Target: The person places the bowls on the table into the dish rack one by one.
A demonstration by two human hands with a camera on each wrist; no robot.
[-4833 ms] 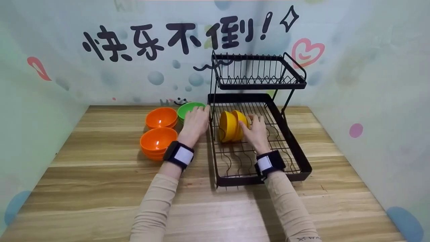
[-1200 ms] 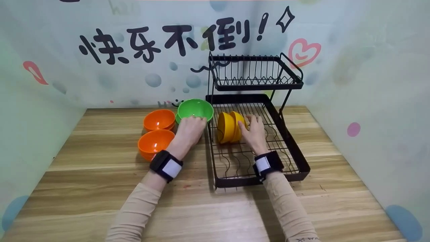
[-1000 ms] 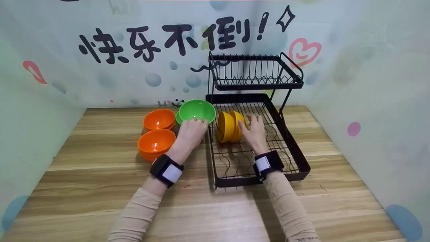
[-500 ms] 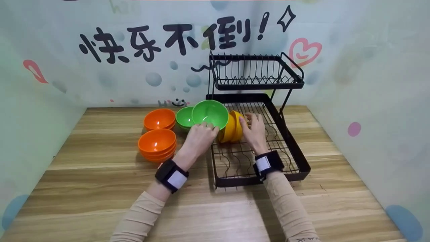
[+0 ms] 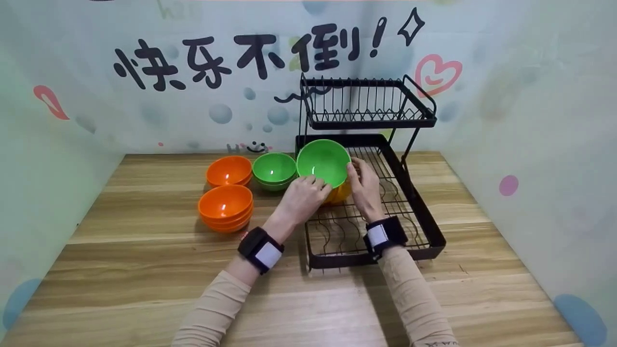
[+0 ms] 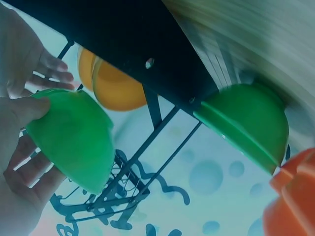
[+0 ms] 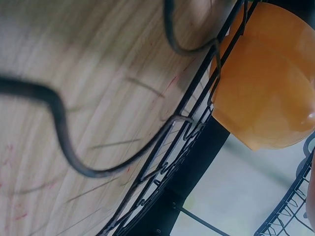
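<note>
So the left hand (image 5: pixel 304 195) has its fingers pinched on the near rim of a green bowl (image 5: pixel 324 161), held over the lower tier of the black rack (image 5: pixel 337 261). Mouth's tipped up toward the person, base-to-mouth axis leaning that way. Only the left wrist cam shows the thumb on its outer wall. Right hand's (image 5: pixel 367 190) just beside, fingers loosely spread, gripping nothing; can't tell if its thumb touches. Yellow bowls (image 7: pixel 268 83), mostly blocked in the head view, fill the right wrist cam's corner.
</note>
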